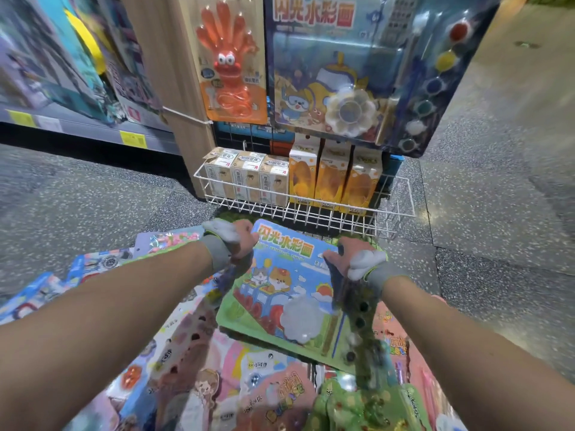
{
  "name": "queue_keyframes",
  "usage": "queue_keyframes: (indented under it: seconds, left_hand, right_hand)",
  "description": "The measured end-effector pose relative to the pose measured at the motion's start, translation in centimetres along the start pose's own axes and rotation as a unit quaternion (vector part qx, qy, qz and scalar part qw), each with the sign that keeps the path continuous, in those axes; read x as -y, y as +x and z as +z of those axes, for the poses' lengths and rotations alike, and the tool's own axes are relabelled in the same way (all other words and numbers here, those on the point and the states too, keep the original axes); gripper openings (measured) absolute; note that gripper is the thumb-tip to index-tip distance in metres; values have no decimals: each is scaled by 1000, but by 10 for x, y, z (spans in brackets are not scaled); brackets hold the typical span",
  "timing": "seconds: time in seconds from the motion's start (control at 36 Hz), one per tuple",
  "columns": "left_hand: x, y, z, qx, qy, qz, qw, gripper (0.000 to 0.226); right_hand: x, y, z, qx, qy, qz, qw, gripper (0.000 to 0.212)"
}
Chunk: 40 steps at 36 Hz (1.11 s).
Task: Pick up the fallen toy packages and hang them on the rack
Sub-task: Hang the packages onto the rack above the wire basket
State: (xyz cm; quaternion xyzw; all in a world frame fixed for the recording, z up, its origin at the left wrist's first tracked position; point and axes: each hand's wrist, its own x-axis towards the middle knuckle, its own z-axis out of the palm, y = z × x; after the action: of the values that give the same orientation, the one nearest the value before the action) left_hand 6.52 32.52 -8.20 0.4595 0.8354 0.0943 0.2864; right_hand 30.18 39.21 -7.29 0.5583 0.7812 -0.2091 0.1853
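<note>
Both hands were curled tight. The right hand [350, 259] gripped the top of a glossy blister pack [361, 321] hanging edge-on, round paint pots blurred. The left hand [239, 239] clutched a dark, blurred pack edge [225, 279]. Between them a flat green paint set [280, 293] lay on slick cardboard packages [199, 353] heaped on the speckled floor [77, 197], below a white wire basket [311, 209].

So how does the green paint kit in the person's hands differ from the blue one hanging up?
The green paint kit is held tilted over the fallen pile, left hand and right hand gripping its top edge; the blue paint kit hangs upright above the wire basket. Green pictures animals on a train; blue, a diver by a submarine. Both share the red-and-yellow title and a white flower palette.
</note>
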Motion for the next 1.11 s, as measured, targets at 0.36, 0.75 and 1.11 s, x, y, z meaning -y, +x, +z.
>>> queue_keyframes:
  seconds: [0.36,0.75,1.11]
  left_hand:
    - [-18,-22,-43,-36,-48,72,996,72]
    - [-103,-48,-89,-163,180,211,947,37]
    - [-157,-60,-152,-234,83,227,942,45]
  right_hand:
    - [11,-39,-50,-127,42,-86,987,37]
    - [28,-71,-119,-251,-26,-117,961,38]
    - [21,-96,-222,-301,-28,-109,947,56]
